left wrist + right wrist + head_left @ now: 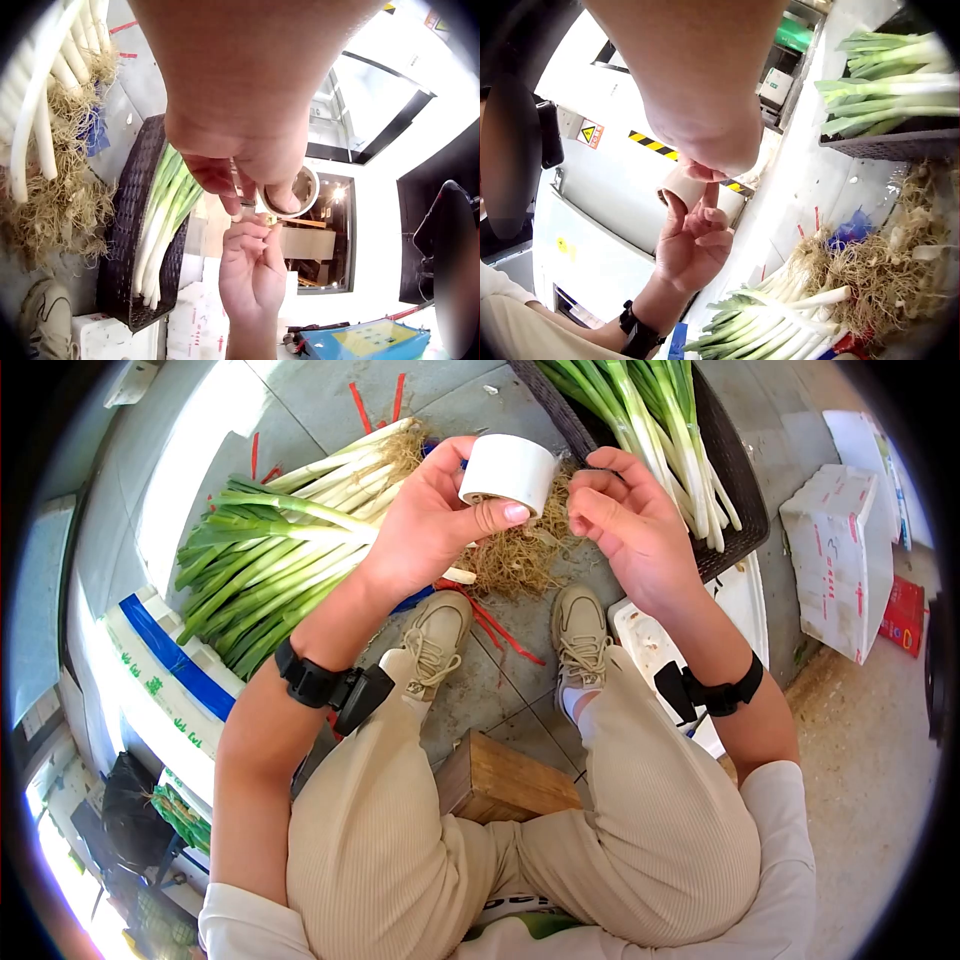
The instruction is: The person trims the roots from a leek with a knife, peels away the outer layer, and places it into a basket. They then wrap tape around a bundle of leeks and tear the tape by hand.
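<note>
My left hand point(425, 515) holds a white roll of tape point(508, 468), thumb across its near rim and fingers behind it. In the left wrist view that thumb reaches into the roll's hollow core. My right hand point(640, 530) is raised just right of the roll, its fingers bent toward the thumb. Seen from the left wrist, its fingertips point(251, 225) come close to the left fingertips, below the roll. I cannot tell whether they pinch the tape's end. Below the hands lie a pile of leeks point(290, 550) and a heap of stringy roots point(515, 560).
A dark woven basket point(745, 540) with more leeks stands at the far right. Red ties point(490, 625) lie on the tiled floor. White foam boxes point(160, 670) flank both legs. A wooden block point(510, 780) sits between the knees, and a white carton point(840, 560) is farther right.
</note>
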{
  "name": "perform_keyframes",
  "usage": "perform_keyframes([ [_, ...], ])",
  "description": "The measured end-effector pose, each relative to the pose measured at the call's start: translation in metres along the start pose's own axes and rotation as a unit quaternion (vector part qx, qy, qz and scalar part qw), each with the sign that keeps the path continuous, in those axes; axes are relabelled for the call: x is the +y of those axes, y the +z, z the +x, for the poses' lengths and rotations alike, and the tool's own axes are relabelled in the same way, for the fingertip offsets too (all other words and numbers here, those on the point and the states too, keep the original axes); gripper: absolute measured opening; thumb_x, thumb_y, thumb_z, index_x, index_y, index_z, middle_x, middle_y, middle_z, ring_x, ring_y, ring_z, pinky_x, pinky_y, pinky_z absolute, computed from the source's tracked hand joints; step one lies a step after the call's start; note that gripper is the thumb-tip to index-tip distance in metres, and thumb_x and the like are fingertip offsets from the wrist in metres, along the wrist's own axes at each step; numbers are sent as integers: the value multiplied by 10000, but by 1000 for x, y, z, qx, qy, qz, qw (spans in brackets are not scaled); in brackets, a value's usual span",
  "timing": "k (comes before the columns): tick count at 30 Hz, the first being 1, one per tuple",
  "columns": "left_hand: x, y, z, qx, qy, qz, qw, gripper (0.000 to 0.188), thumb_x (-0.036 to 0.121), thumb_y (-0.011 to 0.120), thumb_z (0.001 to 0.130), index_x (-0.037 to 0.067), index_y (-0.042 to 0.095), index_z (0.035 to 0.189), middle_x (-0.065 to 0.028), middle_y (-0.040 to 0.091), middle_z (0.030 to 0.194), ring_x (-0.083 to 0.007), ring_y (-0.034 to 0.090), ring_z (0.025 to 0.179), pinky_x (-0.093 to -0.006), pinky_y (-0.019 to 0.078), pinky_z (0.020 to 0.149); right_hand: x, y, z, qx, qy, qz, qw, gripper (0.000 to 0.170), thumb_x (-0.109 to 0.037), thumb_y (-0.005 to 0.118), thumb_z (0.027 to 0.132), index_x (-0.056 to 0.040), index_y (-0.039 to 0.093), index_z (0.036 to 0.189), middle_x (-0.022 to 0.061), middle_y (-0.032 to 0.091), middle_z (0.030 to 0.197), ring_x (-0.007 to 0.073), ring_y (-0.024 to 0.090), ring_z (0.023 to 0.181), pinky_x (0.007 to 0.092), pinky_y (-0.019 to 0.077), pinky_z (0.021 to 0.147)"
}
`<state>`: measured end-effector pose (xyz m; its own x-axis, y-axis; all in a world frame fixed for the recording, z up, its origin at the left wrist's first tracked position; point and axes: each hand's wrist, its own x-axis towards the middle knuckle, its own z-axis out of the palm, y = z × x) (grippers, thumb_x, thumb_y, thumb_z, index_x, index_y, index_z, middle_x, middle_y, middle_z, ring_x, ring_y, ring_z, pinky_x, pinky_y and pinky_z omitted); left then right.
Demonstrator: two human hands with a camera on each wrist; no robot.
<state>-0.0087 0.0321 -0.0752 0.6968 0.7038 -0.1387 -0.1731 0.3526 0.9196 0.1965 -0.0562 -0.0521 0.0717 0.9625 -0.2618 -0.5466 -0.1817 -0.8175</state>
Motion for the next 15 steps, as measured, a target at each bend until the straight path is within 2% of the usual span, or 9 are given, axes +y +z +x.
perform_keyframes([
  [2, -4, 0, 1, -3, 20, 1, 1000, 473, 101, 755, 864, 73, 496, 1259, -77, 659, 1215, -133, 659, 970, -277, 537, 815, 0, 5, 0, 21, 15, -27, 999, 388, -22, 710, 881, -34, 497, 1205, 65, 651, 998, 133, 614, 843, 272, 503, 746],
  [4, 1, 2, 0, -10, -4, -1, 1000, 471, 30, 774, 841, 45, 481, 1208, -76, 668, 1118, -139, 645, 1053, -298, 543, 908, 4, 1, 2, 12, 0, -25, 1000, 367, -29, 714, 882, -36, 507, 1186, 66, 660, 994, 125, 618, 851, 266, 505, 749],
  [8, 1, 4, 2, -18, -5, -7, 1000, 469, 14, 772, 838, 40, 482, 1205, -79, 672, 1113, -141, 653, 1036, -298, 546, 908, 7, 0, 4, 10, -42, -34, 998, 318, -29, 718, 881, -36, 527, 1134, 67, 672, 973, 110, 620, 850, 245, 503, 744],
  [15, -6, 5, 5, -33, 8, 7, 999, 480, -5, 759, 844, 40, 462, 1218, -83, 683, 1098, -144, 666, 1014, -292, 554, 891, 11, -1, 5, 22, -58, -62, 996, 276, -9, 700, 885, -37, 523, 1095, 51, 665, 942, 86, 595, 820, 226, 484, 734],
])
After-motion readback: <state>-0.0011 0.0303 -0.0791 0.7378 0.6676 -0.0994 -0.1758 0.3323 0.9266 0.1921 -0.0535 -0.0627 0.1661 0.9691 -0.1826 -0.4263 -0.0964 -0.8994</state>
